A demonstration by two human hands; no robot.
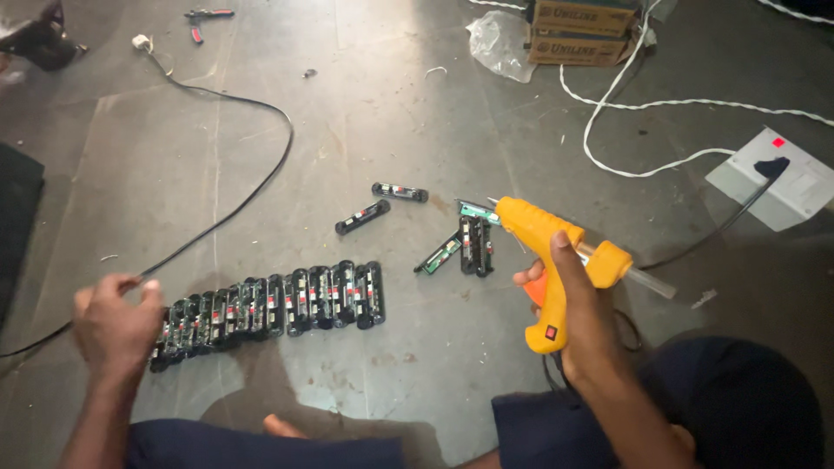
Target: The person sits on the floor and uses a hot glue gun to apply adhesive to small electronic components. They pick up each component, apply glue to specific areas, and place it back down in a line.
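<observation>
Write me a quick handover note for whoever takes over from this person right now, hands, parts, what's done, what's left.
Right hand: gripping the yellow glue gun, nozzle aimed at the loose parts, one finger at the orange trigger.
Left hand: closed, resting at the left end of the battery row.
Row: dark cells lying side by side on the floor.
Loose: two single cells above the row; a small cluster with green strips by the nozzle.
Done: the row is laid out.
Left: the loose pieces are not joined to it. Whether any glue is on, I cannot tell.
</observation>
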